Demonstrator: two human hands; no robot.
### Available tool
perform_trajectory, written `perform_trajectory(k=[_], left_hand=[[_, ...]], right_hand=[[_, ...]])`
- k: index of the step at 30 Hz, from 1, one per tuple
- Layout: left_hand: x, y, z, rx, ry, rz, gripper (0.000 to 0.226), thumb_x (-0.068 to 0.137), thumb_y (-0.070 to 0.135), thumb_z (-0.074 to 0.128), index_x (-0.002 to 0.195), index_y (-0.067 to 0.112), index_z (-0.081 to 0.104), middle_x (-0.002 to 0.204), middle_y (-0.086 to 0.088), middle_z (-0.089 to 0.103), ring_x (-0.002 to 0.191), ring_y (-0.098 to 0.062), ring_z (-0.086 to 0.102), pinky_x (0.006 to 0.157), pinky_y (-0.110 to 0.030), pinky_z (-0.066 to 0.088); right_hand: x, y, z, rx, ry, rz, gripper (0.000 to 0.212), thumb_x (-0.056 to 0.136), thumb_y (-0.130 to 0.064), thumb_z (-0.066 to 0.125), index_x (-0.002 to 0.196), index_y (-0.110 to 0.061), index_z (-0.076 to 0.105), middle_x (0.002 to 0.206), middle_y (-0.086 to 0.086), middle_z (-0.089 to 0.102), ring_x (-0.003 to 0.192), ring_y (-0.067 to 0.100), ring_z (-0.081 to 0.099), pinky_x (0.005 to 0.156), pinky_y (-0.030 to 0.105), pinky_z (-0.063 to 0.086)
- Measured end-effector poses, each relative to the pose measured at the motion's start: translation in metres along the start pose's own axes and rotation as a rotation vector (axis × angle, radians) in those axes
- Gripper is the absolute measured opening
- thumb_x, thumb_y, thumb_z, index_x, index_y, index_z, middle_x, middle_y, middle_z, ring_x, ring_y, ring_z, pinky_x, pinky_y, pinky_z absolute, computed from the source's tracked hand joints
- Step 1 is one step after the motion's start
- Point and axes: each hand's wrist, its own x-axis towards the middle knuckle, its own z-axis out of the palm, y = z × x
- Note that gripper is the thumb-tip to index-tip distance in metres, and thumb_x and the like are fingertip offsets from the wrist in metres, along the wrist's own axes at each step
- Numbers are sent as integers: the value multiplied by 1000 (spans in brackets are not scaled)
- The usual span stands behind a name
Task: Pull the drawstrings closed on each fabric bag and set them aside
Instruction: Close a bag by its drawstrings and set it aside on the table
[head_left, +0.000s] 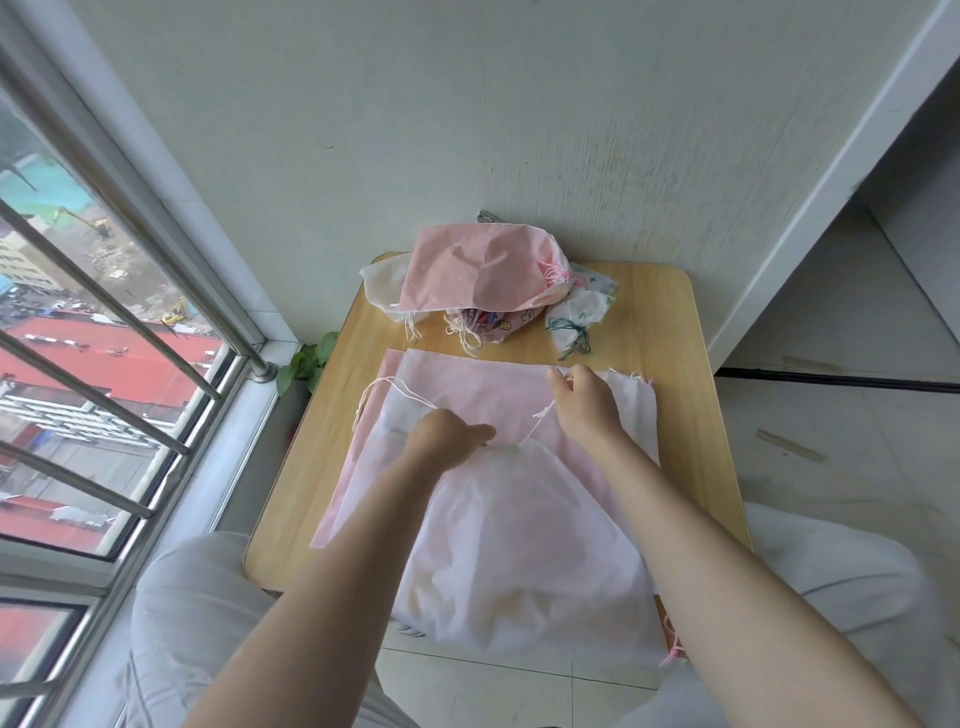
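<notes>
A sheer white fabric bag (524, 551) lies on the near half of the wooden table (675, 322), its mouth gathered to a tight bunch at the far end. My left hand (447, 434) grips the gathered neck and a white drawstring that loops off to the left. My right hand (587, 402) pinches the other drawstring (540, 421), stretched taut from the neck. Flat pink and white bags (467, 384) lie stacked under it.
At the table's far edge against the wall sits a heap of closed bags, a pink one (478, 270) on top and small printed ones (576, 309) beside it. A barred window (104, 364) runs along the left. My knees flank the table's near edge.
</notes>
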Motion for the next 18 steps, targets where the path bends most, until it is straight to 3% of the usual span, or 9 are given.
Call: perform_trajectory(k=[4, 6, 9, 10, 12, 13, 15, 18], left_hand=[[-8, 7, 2, -222, -70, 33, 18, 78, 24, 69, 63, 15, 65, 60, 2, 55, 53, -14, 47, 53, -22, 41], [-10, 3, 3, -414, -64, 37, 15, 79, 17, 70, 65, 13, 66, 61, 2, 55, 48, -10, 44, 43, -15, 34], [-13, -4, 2, -584, -4, 24, 15, 80, 13, 71, 67, 11, 66, 59, 2, 53, 47, -8, 43, 40, -13, 31], [-12, -5, 2, -627, 9, 3, 15, 80, 13, 71, 66, 11, 66, 59, 2, 53, 50, -9, 44, 43, -14, 33], [-12, -7, 2, -674, 29, -41, 16, 80, 15, 73, 66, 13, 67, 60, 2, 55, 54, -12, 48, 48, -17, 38], [-13, -8, 2, -688, 42, -56, 16, 81, 16, 73, 65, 13, 68, 60, 2, 57, 55, -13, 49, 49, -18, 40], [-13, -8, 3, -768, 41, -61, 16, 84, 17, 70, 69, 13, 72, 65, 2, 64, 59, -13, 56, 56, -17, 47], [-13, -7, 6, -919, -13, -16, 19, 91, 16, 63, 77, 9, 75, 80, -6, 72, 75, -18, 63, 78, -25, 53]], right_hand=[[2, -1, -2, 6, 2, -26, 27, 100, -35, 48, 90, -10, 46, 83, -1, 52, 80, 21, 50, 55, 26, 31], [6, 1, -3, 46, -10, -54, 25, 96, -32, 57, 103, -10, 51, 104, 2, 52, 87, 20, 52, 63, 26, 35], [3, -1, -8, 117, 107, -137, 48, 88, -20, 64, 131, -16, 46, 128, 2, 40, 105, 21, 50, 81, 28, 40], [1, -2, -9, 88, 192, -155, 45, 85, -17, 63, 129, -16, 50, 129, 2, 43, 109, 21, 48, 84, 32, 41], [-4, -2, -12, -39, 251, -120, 19, 85, -21, 56, 102, -15, 60, 113, 1, 54, 102, 23, 48, 79, 36, 42], [-6, -4, -13, -95, 167, -66, 15, 86, -26, 52, 86, -13, 60, 98, 1, 58, 94, 24, 51, 72, 35, 41], [-13, -6, -8, -144, -116, 53, 34, 86, -41, 44, 73, -12, 55, 74, 1, 61, 77, 24, 58, 63, 32, 43], [-24, -11, 6, -112, -349, 85, 47, 88, -56, 50, 66, -15, 50, 63, -1, 53, 65, 19, 55, 64, 31, 42]])
